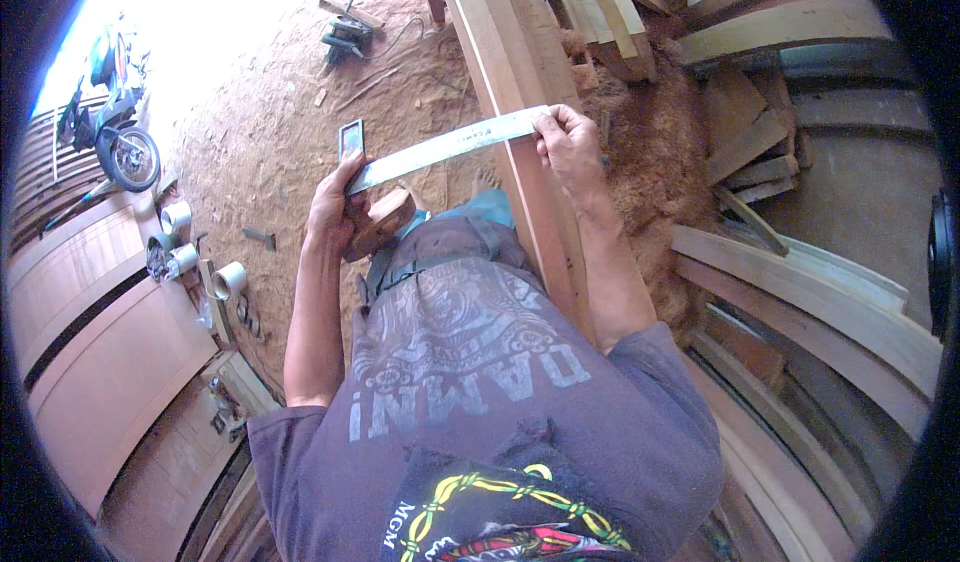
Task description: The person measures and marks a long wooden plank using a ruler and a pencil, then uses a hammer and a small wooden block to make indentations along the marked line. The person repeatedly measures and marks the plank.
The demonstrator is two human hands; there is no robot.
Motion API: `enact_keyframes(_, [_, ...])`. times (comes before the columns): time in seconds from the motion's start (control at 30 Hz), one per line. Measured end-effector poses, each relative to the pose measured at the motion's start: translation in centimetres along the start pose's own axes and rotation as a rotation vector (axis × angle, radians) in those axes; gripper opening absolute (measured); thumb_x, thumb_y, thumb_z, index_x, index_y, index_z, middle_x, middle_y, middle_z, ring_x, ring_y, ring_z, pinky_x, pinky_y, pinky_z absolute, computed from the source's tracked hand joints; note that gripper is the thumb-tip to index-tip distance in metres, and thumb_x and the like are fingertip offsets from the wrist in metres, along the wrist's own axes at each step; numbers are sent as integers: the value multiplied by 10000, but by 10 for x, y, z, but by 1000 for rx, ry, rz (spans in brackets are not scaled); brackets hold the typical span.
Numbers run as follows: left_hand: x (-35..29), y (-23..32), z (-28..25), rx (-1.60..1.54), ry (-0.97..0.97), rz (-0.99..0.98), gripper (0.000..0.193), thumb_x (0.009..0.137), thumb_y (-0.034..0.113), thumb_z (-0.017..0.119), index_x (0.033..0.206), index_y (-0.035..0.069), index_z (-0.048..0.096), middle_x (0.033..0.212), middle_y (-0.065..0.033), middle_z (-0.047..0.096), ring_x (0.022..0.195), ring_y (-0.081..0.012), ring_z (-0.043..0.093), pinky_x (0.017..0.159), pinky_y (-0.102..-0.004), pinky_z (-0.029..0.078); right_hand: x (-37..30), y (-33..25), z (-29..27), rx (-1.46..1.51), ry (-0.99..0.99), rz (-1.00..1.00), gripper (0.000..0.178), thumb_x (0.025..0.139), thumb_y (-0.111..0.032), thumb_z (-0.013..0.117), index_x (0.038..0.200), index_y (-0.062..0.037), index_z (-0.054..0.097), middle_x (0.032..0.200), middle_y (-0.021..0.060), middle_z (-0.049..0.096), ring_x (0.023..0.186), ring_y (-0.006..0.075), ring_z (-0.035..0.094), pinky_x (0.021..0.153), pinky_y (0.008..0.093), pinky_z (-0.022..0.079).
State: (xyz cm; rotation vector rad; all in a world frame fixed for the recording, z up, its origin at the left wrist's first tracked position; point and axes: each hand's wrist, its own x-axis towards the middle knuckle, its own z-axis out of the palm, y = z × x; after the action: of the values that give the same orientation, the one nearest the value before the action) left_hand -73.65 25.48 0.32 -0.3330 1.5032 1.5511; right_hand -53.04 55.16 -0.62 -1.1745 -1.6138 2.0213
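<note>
A long whitish strip [440, 150] with faint printed marks spans my two hands, slightly curved. My right hand [568, 147] pinches its far right end, above a long squared timber beam [490, 42]. At the other end, my left hand [335, 197] closes around the strip. A brown wooden block [382, 224] sits against that hand's inner side, its grip partly hidden. Just beyond my left fingers stands a small dark-rimmed rectangular piece [350, 140]; whether I hold it or it lies behind, I cannot tell. The strip crosses over the beam.
Sawdust covers the ground [270, 122]. A green power tool [347, 40] lies ahead. On the left are a motorbike [125, 147], several pale rolls or cans [228, 280] and large wooden panels [110, 402]. Timber boards [800, 307] are stacked on the right, with offcuts [740, 127] beyond.
</note>
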Motion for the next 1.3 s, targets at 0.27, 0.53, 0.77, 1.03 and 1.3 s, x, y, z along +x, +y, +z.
enact_keyframes(0.27, [1, 1, 1, 5, 34, -20, 330, 960, 355, 775, 1059, 44, 734, 708, 37, 627, 495, -59, 501, 461, -254, 449, 3, 6, -2, 17, -29, 1, 166, 1015, -155, 690, 874, -69, 672, 715, -35, 626, 540, 11, 521, 459, 196, 416])
enact_keyframes(0.53, [2, 2, 1, 17, 48, -28, 348, 951, 365, 786, 1075, 44, 730, 725, 39, 631, 500, -56, 500, 457, -258, 457, 3, 5, 0, 27, -14, -18, 171, 1015, -155, 689, 868, -69, 672, 700, -42, 610, 540, 10, 509, 459, 195, 405])
enact_keyframes(0.77, [3, 3, 0, 5, 27, -17, 346, 961, 359, 776, 1079, 37, 727, 734, 35, 632, 501, -55, 501, 442, -259, 461, 3, 6, 1, 25, -6, -50, 178, 1015, -154, 687, 859, -72, 667, 695, -44, 606, 546, 7, 503, 458, 193, 388])
enact_keyframes(1.03, [3, 4, 1, 23, 29, -26, 331, 977, 355, 757, 1089, 45, 728, 726, 44, 626, 504, -52, 498, 446, -260, 461, 2, 6, 2, 47, 5, -44, 164, 1007, -149, 691, 861, -78, 669, 705, -47, 610, 556, 6, 508, 469, 190, 397])
enact_keyframes(1.3, [5, 2, -2, 21, 34, -29, 333, 968, 365, 766, 1088, 55, 734, 727, 44, 625, 501, -55, 486, 452, -264, 440, 1, 5, 1, 43, -8, -56, 162, 1006, -152, 693, 862, -83, 667, 703, -52, 609, 541, 2, 502, 462, 185, 396])
